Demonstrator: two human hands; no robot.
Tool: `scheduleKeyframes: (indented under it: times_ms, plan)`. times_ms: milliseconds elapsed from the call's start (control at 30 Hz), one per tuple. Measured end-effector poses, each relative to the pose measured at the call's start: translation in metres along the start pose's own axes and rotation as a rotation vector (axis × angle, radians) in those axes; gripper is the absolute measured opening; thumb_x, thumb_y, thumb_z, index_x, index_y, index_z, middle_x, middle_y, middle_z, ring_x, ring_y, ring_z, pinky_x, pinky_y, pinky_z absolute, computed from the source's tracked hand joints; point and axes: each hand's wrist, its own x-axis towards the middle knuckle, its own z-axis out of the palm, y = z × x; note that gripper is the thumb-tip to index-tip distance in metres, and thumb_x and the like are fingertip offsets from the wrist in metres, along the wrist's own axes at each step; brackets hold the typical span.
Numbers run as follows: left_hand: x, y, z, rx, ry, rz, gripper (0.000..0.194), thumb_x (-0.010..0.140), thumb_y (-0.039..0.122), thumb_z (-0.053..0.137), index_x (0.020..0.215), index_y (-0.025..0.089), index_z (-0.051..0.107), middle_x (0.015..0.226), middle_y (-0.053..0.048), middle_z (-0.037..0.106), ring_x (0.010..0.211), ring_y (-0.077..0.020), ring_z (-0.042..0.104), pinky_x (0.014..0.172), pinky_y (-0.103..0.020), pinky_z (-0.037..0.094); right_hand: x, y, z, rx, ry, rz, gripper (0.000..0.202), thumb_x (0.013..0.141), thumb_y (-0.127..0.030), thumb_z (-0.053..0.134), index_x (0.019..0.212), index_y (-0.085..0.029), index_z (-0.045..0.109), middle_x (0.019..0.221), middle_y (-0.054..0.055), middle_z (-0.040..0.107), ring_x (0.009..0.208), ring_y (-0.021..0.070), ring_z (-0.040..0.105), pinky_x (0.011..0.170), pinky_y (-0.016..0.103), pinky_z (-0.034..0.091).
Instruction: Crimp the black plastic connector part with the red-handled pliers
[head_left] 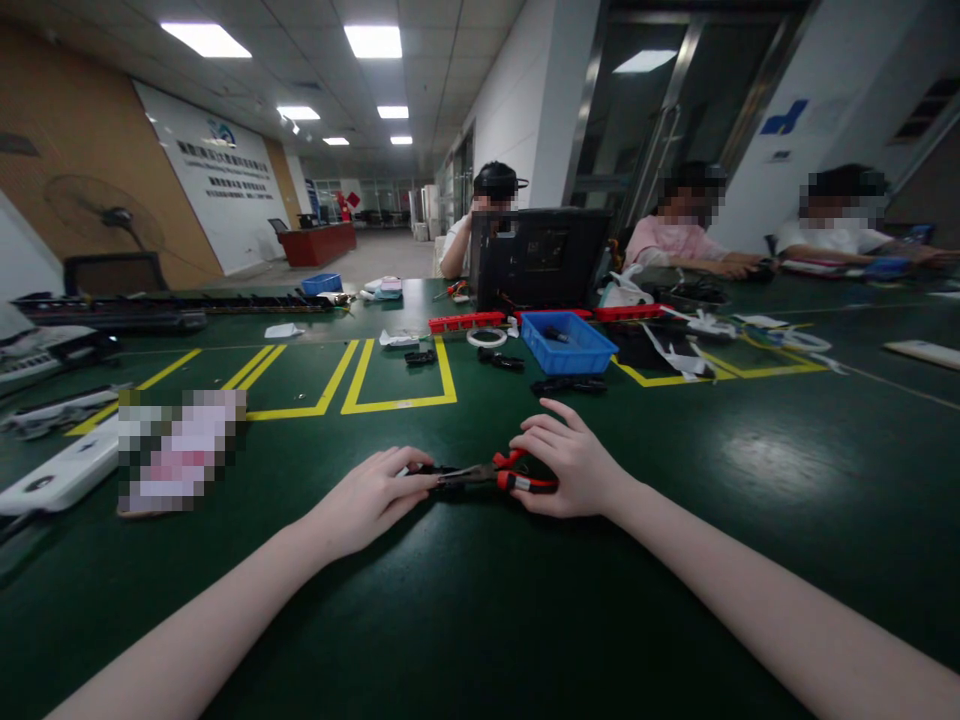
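Left hand [371, 502] pinches black piece [448, 484]; right hand [581, 470] grips pliers [504, 481]. Loose pinch could let piece twist, nose slip.

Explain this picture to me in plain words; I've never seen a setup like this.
There is no robot here: a person works bare-handed, and a camera on their head looks forward and down. The right hand holds pliers with red-and-black handles. The left hand holds a small dark piece by the pliers' tips; its exact shape is unclear. On the green tabletop, marked with yellow lines, lies a rectangular blue plastic bin. Other people sit beyond.
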Motion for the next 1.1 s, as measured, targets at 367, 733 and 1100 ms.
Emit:
scheduleKeyframes:
  times_ms: [367, 733, 1100]
  plan:
    - [-0.0005, -0.0005, -0.0008, 0.013, -0.005, 0.005, 0.029, 0.098, 0.022, 0.050, 0.125, 0.024, 0.061, 0.128, -0.010, 0.054, 0.110, -0.0247, 0.057, 0.094, -0.042, 0.051, 0.0033, -0.0044, -0.0035, -0.007, -0.077, 0.030, 0.037, 0.074, -0.047, 0.062, 0.097, -0.018, 0.066, 0.086, 0.007, 0.068, 0.085, 0.0233, 0.062, 0.110, 0.051, 0.034]
    - [0.0014, 0.0032, -0.0056, 0.018, 0.013, -0.021, 0.028, 0.098, 0.025, 0.052, 0.123, 0.022, 0.061, 0.123, -0.009, 0.055, 0.108, -0.0229, 0.058, 0.094, -0.039, 0.051, 0.0076, -0.0011, -0.0050, -0.029, -0.128, 0.014, 0.036, 0.075, -0.044, 0.064, 0.098, -0.016, 0.067, 0.086, 0.008, 0.068, 0.085, 0.0242, 0.063, 0.106, 0.055, 0.037]
    - [0.0018, 0.0057, -0.0078, -0.009, 0.028, -0.044, 0.034, 0.097, 0.024, 0.053, 0.130, 0.020, 0.051, 0.123, -0.009, 0.056, 0.108, -0.0218, 0.059, 0.095, -0.038, 0.051, 0.0043, -0.0011, 0.0018, 0.036, -0.171, 0.075, 0.035, 0.077, -0.045, 0.064, 0.101, -0.020, 0.062, 0.086, 0.004, 0.069, 0.079, 0.0216, 0.065, 0.103, 0.053, 0.035]
